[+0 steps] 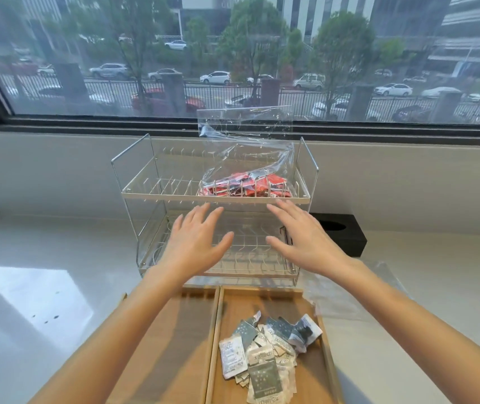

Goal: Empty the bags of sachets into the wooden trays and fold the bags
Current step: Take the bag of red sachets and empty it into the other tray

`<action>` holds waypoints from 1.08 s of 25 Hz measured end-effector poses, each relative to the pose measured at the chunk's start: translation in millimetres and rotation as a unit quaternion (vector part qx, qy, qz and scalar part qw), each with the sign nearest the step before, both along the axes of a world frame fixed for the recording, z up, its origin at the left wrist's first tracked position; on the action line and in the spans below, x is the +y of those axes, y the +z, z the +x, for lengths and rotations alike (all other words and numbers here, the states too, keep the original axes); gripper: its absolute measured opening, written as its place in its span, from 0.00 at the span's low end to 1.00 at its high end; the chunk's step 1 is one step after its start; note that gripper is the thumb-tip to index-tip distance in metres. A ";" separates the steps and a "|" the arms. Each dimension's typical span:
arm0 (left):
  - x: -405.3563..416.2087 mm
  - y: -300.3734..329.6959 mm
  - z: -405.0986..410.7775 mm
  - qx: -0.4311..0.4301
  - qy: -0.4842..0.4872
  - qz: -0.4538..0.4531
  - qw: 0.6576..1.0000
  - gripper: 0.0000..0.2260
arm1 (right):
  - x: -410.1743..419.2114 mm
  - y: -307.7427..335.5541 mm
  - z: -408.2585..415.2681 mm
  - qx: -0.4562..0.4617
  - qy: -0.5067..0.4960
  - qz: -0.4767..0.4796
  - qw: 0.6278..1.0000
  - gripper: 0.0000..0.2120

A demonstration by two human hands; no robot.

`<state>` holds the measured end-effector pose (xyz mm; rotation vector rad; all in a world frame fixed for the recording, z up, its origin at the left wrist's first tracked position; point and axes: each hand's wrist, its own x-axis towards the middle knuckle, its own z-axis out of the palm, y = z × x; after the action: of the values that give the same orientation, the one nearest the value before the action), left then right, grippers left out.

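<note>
A clear plastic bag (247, 147) holding red sachets (244, 186) stands on the upper shelf of a wire rack (133, 196), right of centre. My left hand (195, 240) and my right hand (303, 237) are raised side by side just below that shelf, fingers spread, holding nothing. Nearer to me lie two wooden trays. The right tray (262, 304) holds a heap of grey and white sachets (265, 354). The left tray (174, 345) shows bare wood, partly hidden by my left forearm. A flat clear bag (349, 290) lies on the counter right of the trays.
The white counter (43, 258) runs under a wide window (233, 53). A black box with a round hole (341, 231) sits right of the rack. The rack's lower shelf (250, 258) is behind my hands.
</note>
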<state>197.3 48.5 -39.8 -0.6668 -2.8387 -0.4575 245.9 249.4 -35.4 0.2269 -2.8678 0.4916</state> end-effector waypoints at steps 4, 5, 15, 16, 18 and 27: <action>-5.3 25.1 -32.3 -0.011 -0.014 0.054 0.998 0.26 | 1.3 25.8 -29.6 0.024 -0.007 -0.026 0.999 0.29; -5.7 30.3 -41.6 -0.017 -0.020 0.071 0.997 0.25 | 2.8 32.2 -40.8 0.028 -0.016 -0.033 0.999 0.28; 15.6 52.6 -160.9 -0.121 0.002 0.162 0.979 0.25 | 29.8 42.5 -166.1 -0.144 -0.167 -0.148 0.964 0.35; 19.8 49.5 -172.7 -0.144 0.014 0.160 0.976 0.25 | 32.3 38.8 -174.6 -0.157 -0.179 -0.153 0.959 0.36; 26.8 44.0 -197.4 -0.200 0.048 0.139 0.969 0.28 | 35.2 35.0 -189.4 -0.163 -0.204 -0.168 0.950 0.37; 28.4 22.1 -227.9 -0.293 0.103 0.167 0.936 0.34 | 39.0 32.9 -215.6 -0.070 -0.248 -0.280 0.925 0.16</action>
<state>-30.7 76.9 -17.7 -0.1745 -3.1798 -1.2431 30.2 288.4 -2.6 -0.6337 -2.6142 1.2020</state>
